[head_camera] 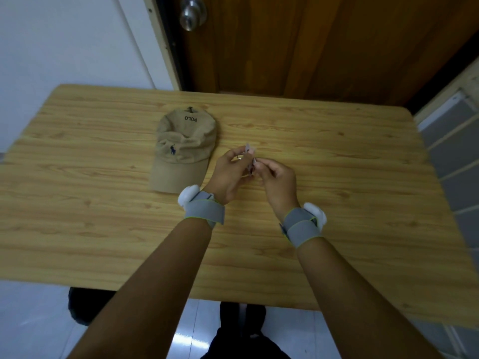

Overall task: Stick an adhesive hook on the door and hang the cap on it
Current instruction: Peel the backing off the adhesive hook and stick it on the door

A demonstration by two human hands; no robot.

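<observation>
A light wooden table (337, 177) fills the middle of the scene, standing on a pale glossy tiled floor (31, 320). To the far left rises a white wall (64, 42). At the right edge stands what may be a framed glass panel (456, 151), too cropped to tell.

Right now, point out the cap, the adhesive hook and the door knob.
cap (184, 149): head view, front panel of the crown.
adhesive hook (249, 151): head view, top edge above the fingers.
door knob (193, 14): head view, metal ball.
</observation>
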